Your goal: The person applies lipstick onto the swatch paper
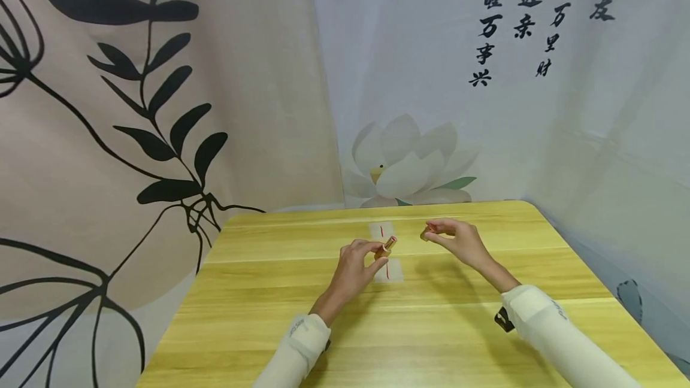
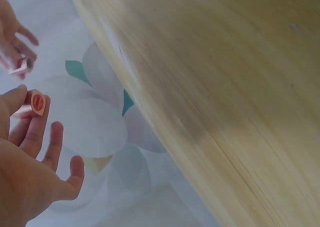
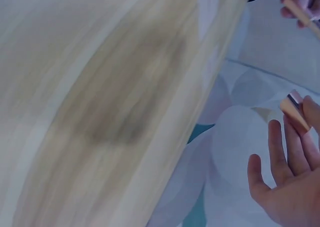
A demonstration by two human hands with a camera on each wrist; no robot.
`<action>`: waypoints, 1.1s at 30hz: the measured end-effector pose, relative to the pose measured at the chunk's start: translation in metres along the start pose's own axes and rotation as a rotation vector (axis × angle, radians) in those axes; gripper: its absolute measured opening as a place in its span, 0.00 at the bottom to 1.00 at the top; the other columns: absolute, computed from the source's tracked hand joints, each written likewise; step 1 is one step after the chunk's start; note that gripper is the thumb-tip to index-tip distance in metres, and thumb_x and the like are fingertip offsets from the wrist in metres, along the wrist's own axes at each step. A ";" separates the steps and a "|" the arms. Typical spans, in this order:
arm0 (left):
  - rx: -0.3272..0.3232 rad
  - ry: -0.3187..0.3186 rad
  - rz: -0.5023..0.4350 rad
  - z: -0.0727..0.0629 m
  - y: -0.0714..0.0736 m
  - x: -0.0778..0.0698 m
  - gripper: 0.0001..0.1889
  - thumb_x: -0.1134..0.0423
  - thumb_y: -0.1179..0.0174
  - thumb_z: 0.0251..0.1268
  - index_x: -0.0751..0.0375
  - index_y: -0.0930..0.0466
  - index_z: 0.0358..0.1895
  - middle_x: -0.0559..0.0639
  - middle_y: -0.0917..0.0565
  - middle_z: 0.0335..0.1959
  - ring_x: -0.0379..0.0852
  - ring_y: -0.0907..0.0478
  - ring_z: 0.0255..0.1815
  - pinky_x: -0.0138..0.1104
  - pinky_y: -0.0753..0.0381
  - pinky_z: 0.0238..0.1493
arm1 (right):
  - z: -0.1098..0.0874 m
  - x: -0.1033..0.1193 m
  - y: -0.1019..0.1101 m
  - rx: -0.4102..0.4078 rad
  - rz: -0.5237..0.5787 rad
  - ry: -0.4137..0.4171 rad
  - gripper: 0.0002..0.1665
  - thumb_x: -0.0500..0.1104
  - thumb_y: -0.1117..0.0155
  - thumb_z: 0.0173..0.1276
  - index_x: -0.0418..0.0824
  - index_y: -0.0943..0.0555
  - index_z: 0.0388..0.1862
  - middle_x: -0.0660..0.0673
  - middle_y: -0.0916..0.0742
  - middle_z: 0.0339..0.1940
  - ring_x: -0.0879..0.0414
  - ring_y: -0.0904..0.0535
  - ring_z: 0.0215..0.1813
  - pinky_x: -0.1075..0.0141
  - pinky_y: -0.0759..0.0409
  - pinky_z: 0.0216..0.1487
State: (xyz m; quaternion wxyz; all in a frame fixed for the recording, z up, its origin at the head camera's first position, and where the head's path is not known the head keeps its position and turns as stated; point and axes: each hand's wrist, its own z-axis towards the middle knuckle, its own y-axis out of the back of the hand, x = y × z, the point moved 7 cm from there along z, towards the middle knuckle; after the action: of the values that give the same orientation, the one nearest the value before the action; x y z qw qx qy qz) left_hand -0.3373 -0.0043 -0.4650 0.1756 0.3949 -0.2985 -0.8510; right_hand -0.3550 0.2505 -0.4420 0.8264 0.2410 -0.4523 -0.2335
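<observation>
In the head view my left hand (image 1: 351,268) pinches a gold lipstick (image 1: 386,248) between thumb and fingers, its reddish tip pointing up and to the right. A round red label marks the end of the lipstick (image 2: 38,103) facing the left wrist camera. To the right, my right hand (image 1: 462,244) pinches a small gold lipstick cap (image 1: 425,234) at its fingertips. Cap and lipstick are apart, both held above the table. The right wrist view shows the cap (image 3: 296,115) between thumb and fingers, with the other fingers spread.
Below the hands is a wooden table (image 1: 259,304). Two pale paper pieces, a far one (image 1: 381,230) and a near one (image 1: 389,270), lie on it, each with a red line. A printed curtain (image 1: 269,106) hangs behind the table's far edge.
</observation>
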 end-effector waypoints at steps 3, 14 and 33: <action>0.002 0.005 -0.002 0.000 0.000 0.000 0.14 0.58 0.28 0.68 0.54 0.12 0.55 0.43 0.10 0.46 0.45 0.20 0.56 0.56 0.31 0.65 | 0.002 0.009 -0.002 0.011 0.043 -0.031 0.23 0.42 0.26 0.69 0.37 0.15 0.61 0.41 0.09 0.49 0.43 0.11 0.51 0.45 0.16 0.54; 0.035 -0.012 0.013 0.005 -0.005 -0.006 0.13 0.56 0.30 0.70 0.51 0.12 0.55 0.42 0.10 0.46 0.45 0.20 0.55 0.55 0.29 0.64 | 0.007 0.036 -0.008 0.043 0.165 -0.042 0.22 0.44 0.27 0.71 0.40 0.15 0.62 0.44 0.09 0.51 0.46 0.11 0.52 0.55 0.13 0.51; 0.053 -0.048 0.027 0.006 -0.008 -0.015 0.13 0.57 0.31 0.70 0.48 0.12 0.55 0.40 0.11 0.48 0.44 0.21 0.55 0.54 0.29 0.60 | 0.005 0.048 -0.020 0.108 0.239 -0.029 0.23 0.42 0.27 0.71 0.43 0.16 0.63 0.45 0.10 0.55 0.45 0.13 0.56 0.56 0.14 0.53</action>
State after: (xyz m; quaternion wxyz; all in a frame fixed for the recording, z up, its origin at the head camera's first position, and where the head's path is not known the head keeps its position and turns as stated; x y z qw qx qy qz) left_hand -0.3333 0.0121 -0.4588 0.1692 0.3749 -0.3305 -0.8495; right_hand -0.3391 0.2052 -0.4211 0.8276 0.2262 -0.5014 -0.1122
